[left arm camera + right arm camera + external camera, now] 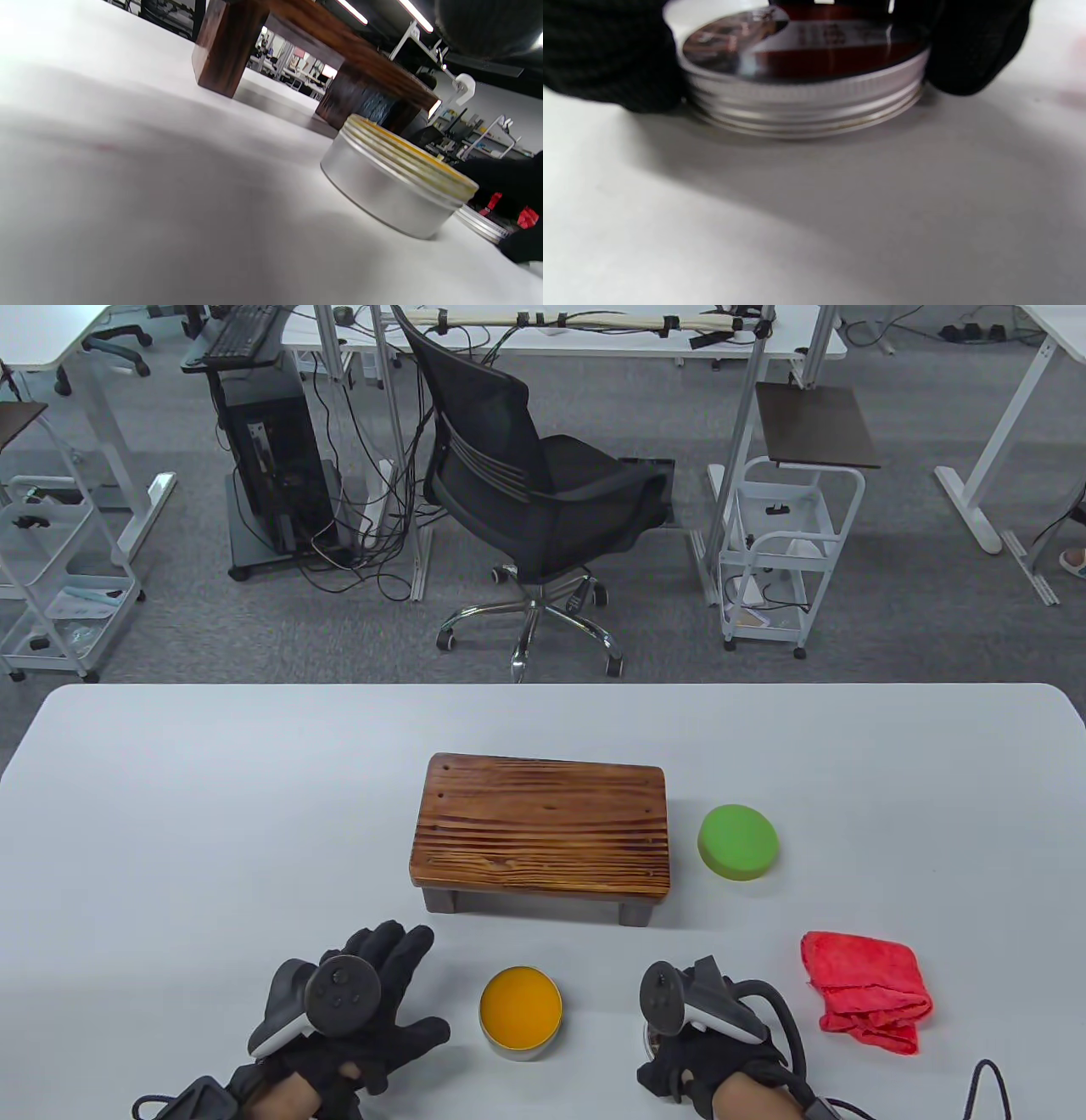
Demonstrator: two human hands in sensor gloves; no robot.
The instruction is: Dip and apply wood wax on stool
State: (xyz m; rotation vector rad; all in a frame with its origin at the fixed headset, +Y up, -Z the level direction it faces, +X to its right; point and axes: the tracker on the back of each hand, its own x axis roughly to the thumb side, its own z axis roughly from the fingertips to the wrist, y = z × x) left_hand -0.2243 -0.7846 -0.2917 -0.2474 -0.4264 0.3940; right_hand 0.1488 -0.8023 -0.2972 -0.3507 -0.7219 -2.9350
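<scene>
Low rectangular stool of dark-stained, strongly grained wood (541,831): stands at table centre, top bare; the left wrist view alone shows its underside and two block legs (225,46).

Round silver metal tin of orange-yellow wax (520,1013): open, at 6 o'clock from the stool, between the two hands. The table view gives the smooth, full wax surface; the left wrist view gives the threaded rim and plain wall (394,186), smeared yellow at the lip.

Silver screw lid with a dark reflective top (806,80): flat on the white table (212,814), at 3 o'clock from the tin. Seen properly only in the right wrist view; from the table view the hand covers nearly all of it.

Right hand in a black sensor glove (721,1052): over the lid, fingertips (971,55) at either side of its rim, apparently gripping it, though blur hides the contact.

Left hand in a black sensor glove (356,1018): at 9 o'clock from the tin, apart from it, fingers spread wide over the table, holding nothing. Its own wrist view shows none of its fingers.

Round green foam pad (737,842): at 3 o'clock from the stool, just beside it.

Crumpled red cloth (865,991): at 3 o'clock from the right hand; only red slivers (526,217) show in the left wrist view.
</scene>
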